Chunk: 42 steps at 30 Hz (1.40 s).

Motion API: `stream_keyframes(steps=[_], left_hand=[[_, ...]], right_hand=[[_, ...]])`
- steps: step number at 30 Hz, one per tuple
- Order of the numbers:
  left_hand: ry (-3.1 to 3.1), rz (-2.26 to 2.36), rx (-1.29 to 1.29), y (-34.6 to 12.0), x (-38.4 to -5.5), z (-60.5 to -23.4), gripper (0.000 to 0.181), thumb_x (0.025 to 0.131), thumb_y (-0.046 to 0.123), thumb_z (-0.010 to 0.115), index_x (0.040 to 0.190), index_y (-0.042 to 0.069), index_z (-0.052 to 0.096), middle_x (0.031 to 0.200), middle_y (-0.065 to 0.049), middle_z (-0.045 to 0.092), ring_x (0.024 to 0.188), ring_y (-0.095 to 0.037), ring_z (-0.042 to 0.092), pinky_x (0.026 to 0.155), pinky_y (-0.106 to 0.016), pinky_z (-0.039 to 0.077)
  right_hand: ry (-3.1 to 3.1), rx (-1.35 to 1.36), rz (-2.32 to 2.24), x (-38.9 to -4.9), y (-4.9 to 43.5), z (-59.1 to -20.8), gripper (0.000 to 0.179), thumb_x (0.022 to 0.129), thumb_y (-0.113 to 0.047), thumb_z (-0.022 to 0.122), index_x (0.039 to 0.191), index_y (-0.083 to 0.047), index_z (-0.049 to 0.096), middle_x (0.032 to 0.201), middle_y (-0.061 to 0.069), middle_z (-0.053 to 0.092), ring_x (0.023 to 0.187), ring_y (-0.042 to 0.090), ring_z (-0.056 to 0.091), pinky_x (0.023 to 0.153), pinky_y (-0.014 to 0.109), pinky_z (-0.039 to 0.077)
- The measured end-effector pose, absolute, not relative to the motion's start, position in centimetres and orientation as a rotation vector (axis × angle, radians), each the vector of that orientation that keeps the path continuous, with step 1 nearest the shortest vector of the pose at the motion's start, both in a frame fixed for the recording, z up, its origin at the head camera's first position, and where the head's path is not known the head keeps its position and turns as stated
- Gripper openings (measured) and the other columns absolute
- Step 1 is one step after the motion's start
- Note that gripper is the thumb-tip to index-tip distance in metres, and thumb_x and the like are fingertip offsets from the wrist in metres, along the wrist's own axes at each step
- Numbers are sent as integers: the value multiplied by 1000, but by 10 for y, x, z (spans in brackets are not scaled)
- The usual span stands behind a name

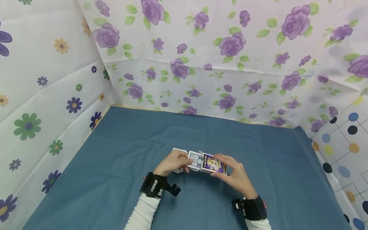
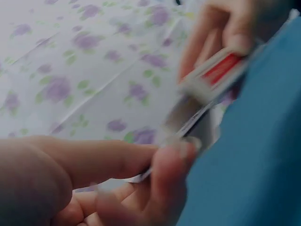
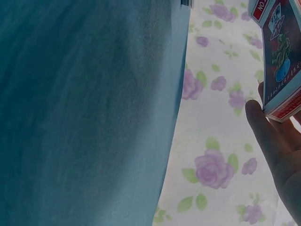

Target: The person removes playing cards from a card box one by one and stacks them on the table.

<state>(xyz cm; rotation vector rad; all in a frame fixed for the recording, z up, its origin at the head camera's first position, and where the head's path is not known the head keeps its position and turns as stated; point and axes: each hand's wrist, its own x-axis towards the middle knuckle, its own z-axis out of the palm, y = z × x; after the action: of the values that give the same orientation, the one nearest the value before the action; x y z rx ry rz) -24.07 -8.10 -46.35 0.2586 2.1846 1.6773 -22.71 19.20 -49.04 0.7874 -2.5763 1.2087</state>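
In the head view my left hand [image 1: 173, 162] pinches grey-backed playing cards [image 1: 195, 159] between thumb and fingers. Their far end meets the open end of a purple-and-gold card box [image 1: 214, 164]; how deep they sit inside is hidden. My right hand [image 1: 235, 174] grips that box by its sides, thumb on the near edge and fingers on the far one. More white-edged cards [image 1: 180, 150] show behind the left hand, partly covered; whether it holds them I cannot tell. The left wrist view shows the box's end [image 2: 216, 73], with red print, and its spread flaps, blurred.
A blue cloth [image 1: 138, 137] covers the table under both hands. Flowered sheets [image 1: 178, 67] hang behind the table and at the left, with a dotted sheet [image 1: 339, 150] at the right. Each wrist carries a black strap [image 1: 155, 185].
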Motion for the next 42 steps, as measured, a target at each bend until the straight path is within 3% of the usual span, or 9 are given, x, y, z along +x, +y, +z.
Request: stream_keyframes(steps=[5,7,13,25,29,37,42], left_hand=[[2127,1774,274,-109,-246,-461,21,94,11,61,102,-9,65,75,-11,69,68,-21,66,65,-32,49],[2111,1820,256,-119,-248,-461,24,94,10,60,105,-11,61,76,-3,65,71,-15,61,69,-32,48],[2048,1936,99,-142,-248,-462,43,95,12,59,133,-7,51,90,5,62,83,-14,57,78,-31,48],[2084,2036,-119,-150,-253,-477,30,95,17,61,113,-7,62,79,-1,58,73,-13,53,72,-30,46],[2190,2005,-233,-148,-256,-486,32,92,19,67,115,-3,64,78,-6,63,72,-17,56,69,-31,46],[2405,2047,-433,-140,-258,-498,27,90,16,69,112,1,66,92,-22,71,75,-30,63,75,-39,47],[2459,2051,-438,-135,-260,-504,24,91,13,67,110,-2,70,98,-22,71,69,-21,60,67,-31,44]], right_hand=[[-2571,791,1199,-228,193,-489,59,74,-30,84,129,-28,62,129,-3,63,124,21,56,95,46,48],[-2568,790,1201,-228,192,-489,59,74,-29,84,129,-28,62,128,-3,63,123,21,57,95,46,48],[-2571,778,1205,-227,191,-490,58,74,-29,84,127,-28,64,127,-3,64,123,21,57,95,48,47],[-2593,766,1235,-227,190,-493,55,76,-32,82,128,-28,63,128,-2,64,124,22,56,95,51,47],[-2598,769,1241,-228,190,-493,55,76,-33,82,128,-29,63,128,-3,63,124,22,56,96,51,46],[-2607,776,1248,-227,189,-494,56,76,-32,82,128,-28,63,129,-2,63,124,23,56,95,51,47],[-2603,783,1236,-227,189,-493,56,75,-31,83,128,-27,63,129,-1,63,123,23,57,95,50,47]])
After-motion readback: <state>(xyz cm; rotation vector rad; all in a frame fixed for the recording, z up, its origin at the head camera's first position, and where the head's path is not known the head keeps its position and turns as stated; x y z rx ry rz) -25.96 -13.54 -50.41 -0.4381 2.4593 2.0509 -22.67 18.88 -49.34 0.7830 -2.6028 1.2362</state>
